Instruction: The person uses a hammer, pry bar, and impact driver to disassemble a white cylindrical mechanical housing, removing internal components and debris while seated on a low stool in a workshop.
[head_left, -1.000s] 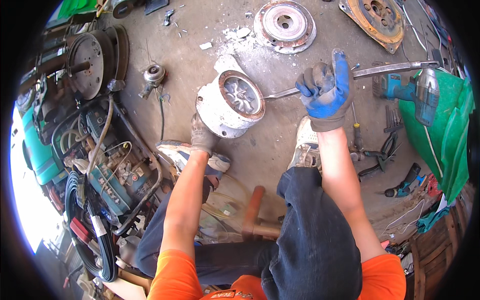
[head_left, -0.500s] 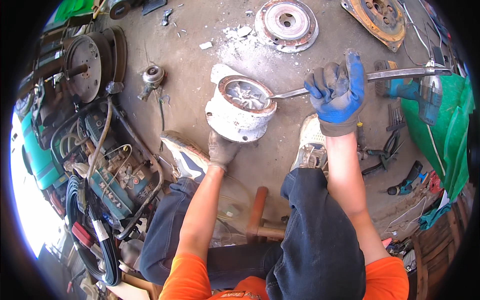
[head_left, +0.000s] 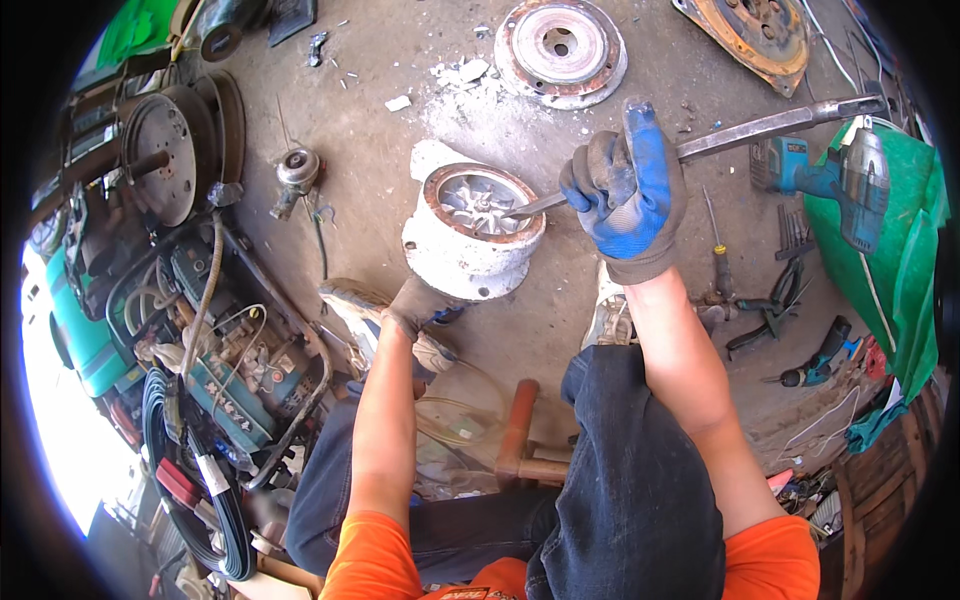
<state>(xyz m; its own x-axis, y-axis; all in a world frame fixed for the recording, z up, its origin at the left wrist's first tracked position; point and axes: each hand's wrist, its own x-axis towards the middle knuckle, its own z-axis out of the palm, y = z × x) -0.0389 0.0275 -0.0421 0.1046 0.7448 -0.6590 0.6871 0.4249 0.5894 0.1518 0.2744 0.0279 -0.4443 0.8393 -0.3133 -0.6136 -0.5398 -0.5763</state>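
A white, chipped pump housing [head_left: 465, 262] stands tilted on the ground, its rusty-rimmed round opening facing up. Inside the opening sits a silvery bladed impeller [head_left: 478, 204]. My left hand [head_left: 428, 302], in a dirty glove, grips the housing's near lower edge; its fingers are partly hidden beneath. In a blue and grey glove, my right hand [head_left: 628, 195] is wrapped round a long metal pry bar [head_left: 745, 132], thumb stretched along it. The bar's flat tip reaches over the rim into the opening, at the impeller's blades. Whether the tip presses on a blade, I cannot tell.
Beyond the housing lie white flakes [head_left: 470, 72] and a round flanged cover [head_left: 561, 45]. An impact wrench [head_left: 830, 180], a screwdriver [head_left: 720, 262], pliers [head_left: 770, 315] and a drill [head_left: 820, 355] are at the right. An engine [head_left: 235, 375] stands at the left.
The pry bar's tip has gone from the opening's rim to the impeller inside. My right hand has shifted left with the bar, which slopes more steeply. My left hand stays at the housing.
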